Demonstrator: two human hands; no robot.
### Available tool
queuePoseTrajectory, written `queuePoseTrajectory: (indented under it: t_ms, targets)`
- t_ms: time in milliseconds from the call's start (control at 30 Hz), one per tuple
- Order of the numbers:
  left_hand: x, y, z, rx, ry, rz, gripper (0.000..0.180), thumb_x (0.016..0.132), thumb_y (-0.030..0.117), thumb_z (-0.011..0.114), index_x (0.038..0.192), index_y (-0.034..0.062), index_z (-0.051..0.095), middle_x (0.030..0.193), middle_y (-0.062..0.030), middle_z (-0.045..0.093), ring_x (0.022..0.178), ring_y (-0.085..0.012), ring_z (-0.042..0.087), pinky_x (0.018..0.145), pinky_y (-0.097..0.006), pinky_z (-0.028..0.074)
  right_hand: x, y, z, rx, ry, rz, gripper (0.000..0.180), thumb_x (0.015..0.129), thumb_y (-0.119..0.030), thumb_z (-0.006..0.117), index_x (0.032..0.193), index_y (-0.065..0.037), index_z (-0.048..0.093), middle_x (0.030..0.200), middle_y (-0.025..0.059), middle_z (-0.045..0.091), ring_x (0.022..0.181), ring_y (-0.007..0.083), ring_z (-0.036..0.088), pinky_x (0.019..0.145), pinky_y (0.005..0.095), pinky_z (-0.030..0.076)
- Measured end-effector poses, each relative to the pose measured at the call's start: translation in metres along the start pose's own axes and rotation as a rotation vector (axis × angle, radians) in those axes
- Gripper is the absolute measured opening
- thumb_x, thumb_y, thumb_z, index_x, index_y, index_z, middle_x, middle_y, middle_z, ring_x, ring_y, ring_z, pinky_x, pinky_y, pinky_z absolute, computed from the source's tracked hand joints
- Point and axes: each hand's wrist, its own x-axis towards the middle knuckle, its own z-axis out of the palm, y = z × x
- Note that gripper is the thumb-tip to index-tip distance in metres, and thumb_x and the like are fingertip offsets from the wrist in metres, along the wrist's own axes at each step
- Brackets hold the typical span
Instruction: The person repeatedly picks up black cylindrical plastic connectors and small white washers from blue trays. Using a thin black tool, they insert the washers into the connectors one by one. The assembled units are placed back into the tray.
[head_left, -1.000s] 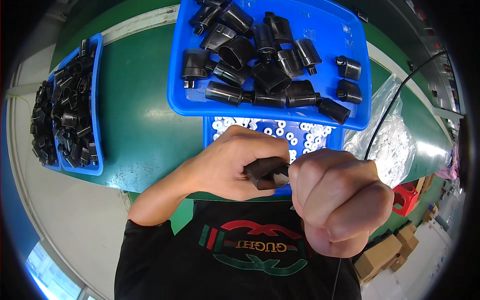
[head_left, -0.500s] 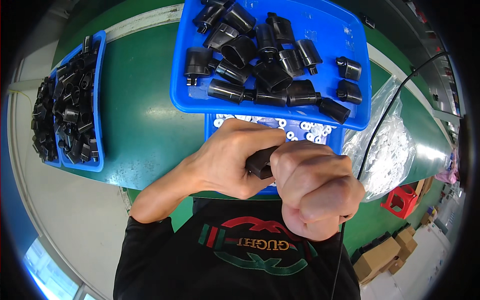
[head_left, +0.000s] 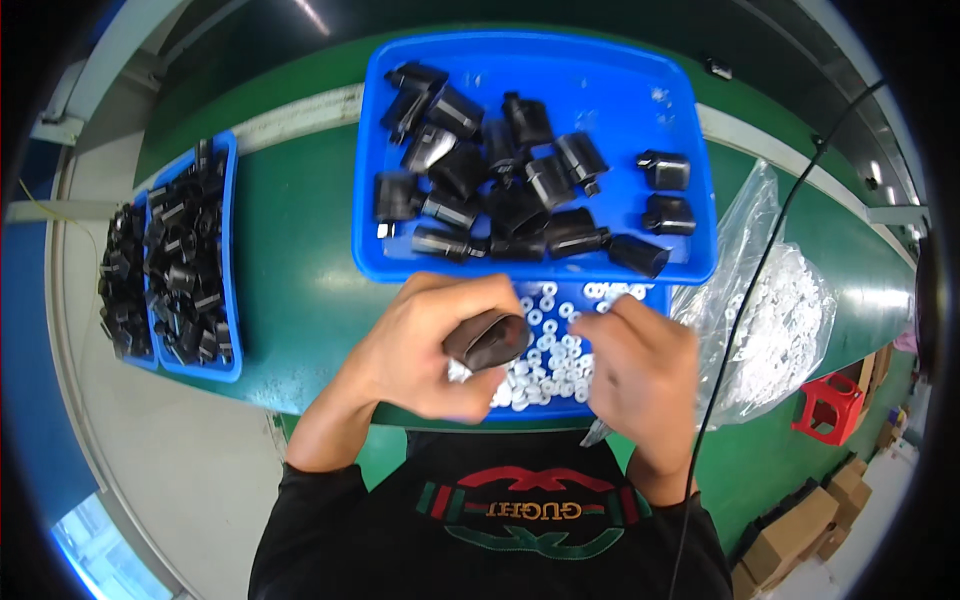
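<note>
My left hand [head_left: 425, 345] is wrapped round a black hollow plastic housing [head_left: 490, 340], its oval open end turned up toward me. To its right, my right hand [head_left: 640, 370] hangs over the right part of a lower blue tray [head_left: 655, 297] of white ring washers [head_left: 545, 365]. Its fingers are bent and smeared by motion, so whether they hold anything cannot be seen. Just beyond both hands, a larger blue tray [head_left: 620, 90] overlaps the far part of the washer tray. Several similar black housings with narrow necks [head_left: 515, 210] lie loose in it.
At the left, two blue bins [head_left: 232, 300] are heaped with black parts [head_left: 180, 270]. A clear plastic bag [head_left: 775, 320] of white pieces lies at the right of the green table [head_left: 295, 220]. A black cable [head_left: 750, 285] runs down past my right arm. A red stool [head_left: 830, 408] and cardboard boxes [head_left: 795, 530] stand beyond.
My hands, together at the black housing before, have come apart. The right hand has moved off it and opened from a fist; the left still holds the housing, now further left. The whole view has shifted.
</note>
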Motion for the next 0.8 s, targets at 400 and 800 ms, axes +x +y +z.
queuePoseTrajectory:
  t_ms: [400,800]
  targets:
    - [0.174,0.047,-0.067,0.900,0.210,-0.163,0.053,0.093,0.047,0.056,0.100,-0.0054,0.063,0.086,-0.0271,0.065,0.085,-0.0447,0.063,0.079,-0.047,0.048,-0.042,0.024,0.053,-0.294,0.117,0.084,0.022,0.075,-0.016,0.075,0.096,-0.010,0.071,0.076,0.0042,0.050,0.057,0.0181,0.057,0.050,0.0320,0.047]
    - [0.324,-0.054,-0.093,1.089,-0.185,-0.290,0.054,0.093,0.047,0.060,0.115,-0.0015,0.067,0.122,-0.0253,0.063,0.118,-0.0411,0.058,0.100,-0.046,0.048,-0.049,0.026,0.050,-0.215,0.154,-0.041,0.017,0.072,-0.013,0.066,0.088,-0.007,0.064,0.078,0.0043,0.052,0.064,0.0178,0.060,0.054,0.0299,0.049]
